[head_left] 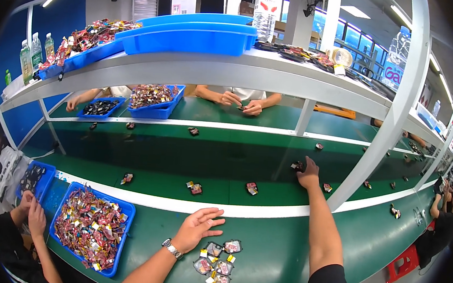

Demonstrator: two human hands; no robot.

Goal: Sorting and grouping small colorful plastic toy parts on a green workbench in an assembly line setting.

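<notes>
My left hand [197, 229], a metal watch at its wrist, hovers over the near green worktop with fingers spread and nothing in them. Just right of and below it lies a cluster of small flat pieces [223, 267], dark-rimmed and clear-looking, with red, white and yellow labels. My right arm stretches across the white rail onto the green belt. There, my right hand [308, 174] has its thumb and fingers apart beside a small dark labelled piece [297, 166], at or touching its edge. Whether the fingers bear on that piece is hard to make out.
A blue bin [127, 233] heaped with labelled pieces stands left of my left hand. More pieces lie spaced along the belt [219, 165]. White posts [381, 131] and a shelf [200, 66] with blue trays and bottles frame the belt. Co-workers sit left, right and opposite.
</notes>
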